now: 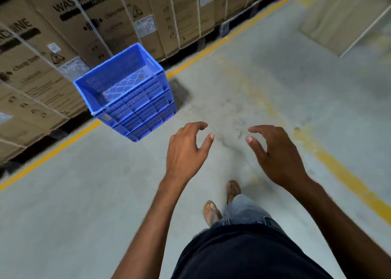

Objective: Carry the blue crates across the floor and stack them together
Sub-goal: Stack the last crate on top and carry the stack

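A stack of blue plastic crates [135,100], nested one on another, stands on the concrete floor at the left, beside a yellow floor line. The top crate is empty and its mesh bottom shows. My left hand [186,147] hovers to the right of the stack and nearer to me, fingers spread and curled, holding nothing. My right hand [275,151] is further right at the same height, also with fingers apart and empty. Neither hand touches the crates.
Tall cardboard washing-machine boxes [84,24] on dark pallets line the left and far side behind a yellow line [53,149]. Another yellow line [349,179] runs at the right. A flat cardboard sheet [342,18] lies at the far right. My feet in sandals [222,202] stand on grey floor.
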Available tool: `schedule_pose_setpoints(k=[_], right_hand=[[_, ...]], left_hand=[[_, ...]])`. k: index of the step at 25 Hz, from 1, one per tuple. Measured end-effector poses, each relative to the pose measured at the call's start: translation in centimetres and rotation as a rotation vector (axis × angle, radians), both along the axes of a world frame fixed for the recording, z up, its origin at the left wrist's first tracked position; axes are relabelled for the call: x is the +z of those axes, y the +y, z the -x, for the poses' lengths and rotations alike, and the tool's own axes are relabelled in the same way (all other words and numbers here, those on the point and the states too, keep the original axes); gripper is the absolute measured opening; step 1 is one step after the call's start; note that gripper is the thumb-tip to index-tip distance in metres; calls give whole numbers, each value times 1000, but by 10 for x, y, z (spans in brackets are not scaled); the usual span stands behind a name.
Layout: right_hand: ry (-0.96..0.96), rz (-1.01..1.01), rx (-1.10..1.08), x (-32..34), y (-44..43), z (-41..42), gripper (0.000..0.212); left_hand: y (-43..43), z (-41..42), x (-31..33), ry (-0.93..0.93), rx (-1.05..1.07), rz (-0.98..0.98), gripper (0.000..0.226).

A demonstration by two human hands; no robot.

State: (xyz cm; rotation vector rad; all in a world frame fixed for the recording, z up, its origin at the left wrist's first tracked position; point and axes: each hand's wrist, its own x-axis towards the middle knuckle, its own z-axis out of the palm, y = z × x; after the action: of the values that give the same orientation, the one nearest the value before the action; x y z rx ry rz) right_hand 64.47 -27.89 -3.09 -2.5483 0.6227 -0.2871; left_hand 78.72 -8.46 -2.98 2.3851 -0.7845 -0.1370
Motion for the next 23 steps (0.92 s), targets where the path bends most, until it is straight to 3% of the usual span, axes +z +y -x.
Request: schedule_pose_setpoints(k=[12, 17, 23], right_hand=[[-15, 11, -496, -8, 4, 318, 28], [11, 11, -649, -11, 15, 499, 29], [-24, -51, -993, -10, 32, 691, 29]], left_hand=[[-104, 260, -5, -221, -702, -124, 34], [-142, 426, -4, -246, -890, -122, 36], [-190, 613, 2, -206, -1152, -74, 36]])
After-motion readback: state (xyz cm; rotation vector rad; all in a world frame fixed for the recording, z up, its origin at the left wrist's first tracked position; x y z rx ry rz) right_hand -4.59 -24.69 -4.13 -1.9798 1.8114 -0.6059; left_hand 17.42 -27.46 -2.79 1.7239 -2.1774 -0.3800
